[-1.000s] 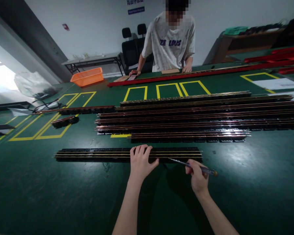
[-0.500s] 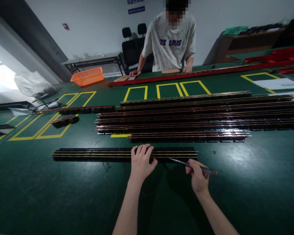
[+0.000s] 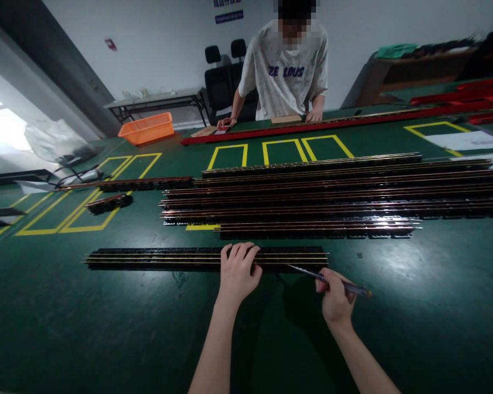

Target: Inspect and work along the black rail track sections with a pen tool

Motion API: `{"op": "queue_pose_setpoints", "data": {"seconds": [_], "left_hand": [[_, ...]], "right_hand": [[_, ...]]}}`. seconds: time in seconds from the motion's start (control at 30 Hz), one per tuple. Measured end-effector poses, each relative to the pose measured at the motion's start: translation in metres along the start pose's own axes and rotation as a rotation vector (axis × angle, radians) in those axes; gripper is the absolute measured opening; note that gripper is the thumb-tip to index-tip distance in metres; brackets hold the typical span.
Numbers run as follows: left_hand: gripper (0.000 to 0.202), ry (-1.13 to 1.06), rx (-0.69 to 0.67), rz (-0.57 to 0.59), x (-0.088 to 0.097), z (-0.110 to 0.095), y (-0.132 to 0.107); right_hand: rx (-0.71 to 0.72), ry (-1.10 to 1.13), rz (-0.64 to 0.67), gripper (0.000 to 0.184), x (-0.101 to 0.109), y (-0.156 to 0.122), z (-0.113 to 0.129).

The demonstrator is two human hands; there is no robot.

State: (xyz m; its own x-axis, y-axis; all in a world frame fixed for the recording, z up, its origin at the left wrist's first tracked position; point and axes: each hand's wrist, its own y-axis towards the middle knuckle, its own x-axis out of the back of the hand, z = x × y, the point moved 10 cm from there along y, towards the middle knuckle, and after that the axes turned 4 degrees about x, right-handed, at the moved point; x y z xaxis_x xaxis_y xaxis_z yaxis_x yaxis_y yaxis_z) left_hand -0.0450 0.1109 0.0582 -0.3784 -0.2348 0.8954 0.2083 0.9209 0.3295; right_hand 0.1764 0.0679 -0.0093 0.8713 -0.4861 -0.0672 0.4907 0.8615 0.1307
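Observation:
A long black rail with thin brass strips (image 3: 156, 258) lies across the green table in front of me. My left hand (image 3: 237, 272) rests on it, fingers curled over its top and near edge. My right hand (image 3: 333, 298) is closed on a thin screwdriver (image 3: 328, 279), held like a pen. The tool's tip points left at the rail's near edge, close to its right end.
A stack of longer rails (image 3: 332, 194) fills the table behind. Short rail pieces (image 3: 109, 202) lie at left among yellow floor-tape boxes. A person in a white shirt (image 3: 285, 71) works at the far edge by a red rail (image 3: 312, 127). An orange bin (image 3: 147, 128) sits far left.
The near rail has slid a little to the left under my left hand. My right hand with the screwdriver shifted slightly to the right.

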Motion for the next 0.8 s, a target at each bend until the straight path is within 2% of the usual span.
{"op": "queue_pose_setpoints", "data": {"seconds": [0.27,0.8], "left_hand": [[0.028,-0.008,-0.02,0.011,-0.0018,-0.0018,-0.0004],[0.029,-0.04,0.016,0.008,0.0006,-0.0026,-0.0011]], "right_hand": [[0.005,0.026,0.102,0.041,-0.0093,0.002,-0.0019],[-0.021,0.042,0.102,0.042,-0.0091,0.0013,-0.0035]]}}
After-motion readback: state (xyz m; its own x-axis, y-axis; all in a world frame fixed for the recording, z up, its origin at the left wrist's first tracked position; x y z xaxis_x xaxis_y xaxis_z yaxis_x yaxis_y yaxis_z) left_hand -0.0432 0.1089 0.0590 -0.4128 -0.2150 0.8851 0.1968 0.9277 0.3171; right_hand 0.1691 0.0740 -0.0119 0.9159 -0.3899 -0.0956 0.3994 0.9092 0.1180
